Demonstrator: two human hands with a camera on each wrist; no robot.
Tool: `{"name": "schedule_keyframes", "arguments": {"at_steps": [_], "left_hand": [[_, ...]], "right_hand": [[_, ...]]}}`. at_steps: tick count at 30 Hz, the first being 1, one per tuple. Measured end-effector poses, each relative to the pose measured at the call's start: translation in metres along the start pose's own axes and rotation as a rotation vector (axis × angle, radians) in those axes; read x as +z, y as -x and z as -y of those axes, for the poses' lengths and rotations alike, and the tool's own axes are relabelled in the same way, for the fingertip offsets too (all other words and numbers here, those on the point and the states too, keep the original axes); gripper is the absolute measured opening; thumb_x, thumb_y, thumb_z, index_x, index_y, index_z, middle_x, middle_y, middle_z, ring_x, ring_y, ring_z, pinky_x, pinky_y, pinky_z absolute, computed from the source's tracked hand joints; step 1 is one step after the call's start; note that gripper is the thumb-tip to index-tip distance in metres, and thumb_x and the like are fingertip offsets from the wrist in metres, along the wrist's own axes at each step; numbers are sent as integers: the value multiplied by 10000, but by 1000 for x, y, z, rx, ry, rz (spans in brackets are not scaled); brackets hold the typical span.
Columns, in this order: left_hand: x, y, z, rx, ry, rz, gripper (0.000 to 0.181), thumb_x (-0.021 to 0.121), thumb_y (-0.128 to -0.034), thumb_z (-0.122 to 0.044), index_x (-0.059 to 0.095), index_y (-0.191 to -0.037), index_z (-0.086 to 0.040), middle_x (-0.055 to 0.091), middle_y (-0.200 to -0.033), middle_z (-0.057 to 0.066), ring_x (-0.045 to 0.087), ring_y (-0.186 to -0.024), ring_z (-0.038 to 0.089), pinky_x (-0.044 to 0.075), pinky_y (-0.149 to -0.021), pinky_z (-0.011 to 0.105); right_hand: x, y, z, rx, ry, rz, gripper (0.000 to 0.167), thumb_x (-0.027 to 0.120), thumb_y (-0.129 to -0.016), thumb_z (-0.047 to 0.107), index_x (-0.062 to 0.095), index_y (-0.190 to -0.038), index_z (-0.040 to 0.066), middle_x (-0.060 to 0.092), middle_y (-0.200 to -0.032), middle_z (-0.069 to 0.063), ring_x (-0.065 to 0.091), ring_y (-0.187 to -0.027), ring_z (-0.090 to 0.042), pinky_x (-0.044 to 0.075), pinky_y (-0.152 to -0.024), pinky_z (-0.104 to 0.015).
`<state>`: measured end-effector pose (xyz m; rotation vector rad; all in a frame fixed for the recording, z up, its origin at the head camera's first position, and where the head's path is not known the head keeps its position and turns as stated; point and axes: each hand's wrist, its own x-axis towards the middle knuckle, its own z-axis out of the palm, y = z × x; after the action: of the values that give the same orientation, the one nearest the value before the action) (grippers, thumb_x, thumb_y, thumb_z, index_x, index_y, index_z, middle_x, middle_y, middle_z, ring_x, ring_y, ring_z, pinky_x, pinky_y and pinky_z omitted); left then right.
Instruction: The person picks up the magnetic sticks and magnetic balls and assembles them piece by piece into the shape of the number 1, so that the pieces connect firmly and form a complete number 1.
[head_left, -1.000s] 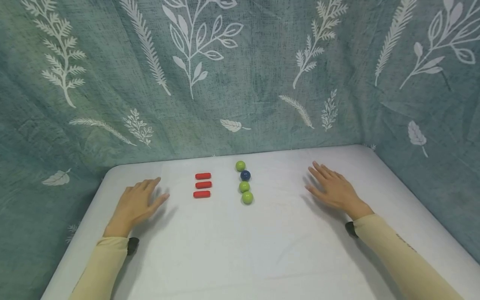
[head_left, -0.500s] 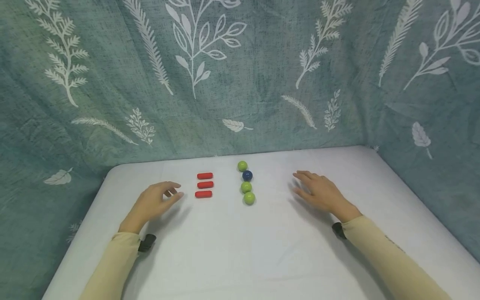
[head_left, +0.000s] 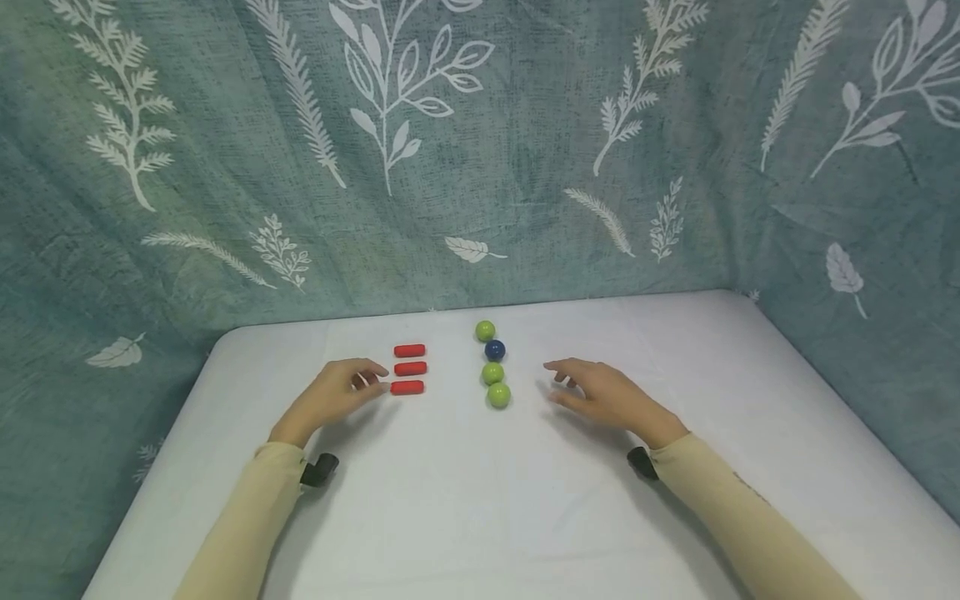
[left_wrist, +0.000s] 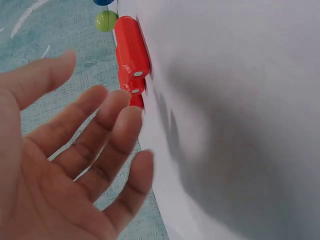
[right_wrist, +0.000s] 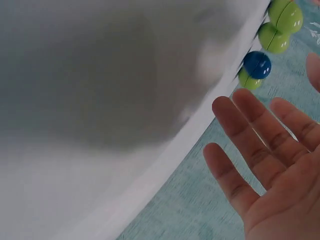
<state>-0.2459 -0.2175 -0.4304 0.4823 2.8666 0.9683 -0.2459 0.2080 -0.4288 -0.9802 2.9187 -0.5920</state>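
Left hand — relaxed, unloaded — just left of three red cylinders; right hand — likewise — right of four balls.

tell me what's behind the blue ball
Behind the blue ball, the head view shows one green ball and, farther back, the leafy cloth. The blue ball hides a patch of tabletop.

Long pale yellow sleeves, little black block beside each cuff, tiny dark marks past the right cuff
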Motion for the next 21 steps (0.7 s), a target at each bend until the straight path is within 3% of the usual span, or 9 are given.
{"name": "schedule_keyframes", "arguments": {"at_steps": [5,9,21], "left_hand": [[3,-8,1,-7,41,46,339,712,-887,-261,685,-1166,-71,667,-975,32,576,-904,204,482,-771,326],[6,-16,1,38,52,44,329,745,-864,-216,691,-1141,-47,676,-997,48,588,-906,206,497,-773,332],[13,-27,-2,11,40,48,260,777,-840,-197,721,-1051,-57,691,-964,54,578,-847,188,488,-769,325]], "right_hand": [[5,-7,9,-34,-40,-10,499,656,-941,319,546,-1359,71,683,-1126,-66,658,-989,-218,520,-835,-403],[10,-13,11,-63,-67,-17,509,668,-931,338,550,-1363,94,681,-1114,-33,651,-979,-177,520,-826,-372],[17,-34,27,-57,-105,48,482,663,-933,340,567,-1343,105,681,-1044,-19,642,-905,-141,512,-813,-343]]}}
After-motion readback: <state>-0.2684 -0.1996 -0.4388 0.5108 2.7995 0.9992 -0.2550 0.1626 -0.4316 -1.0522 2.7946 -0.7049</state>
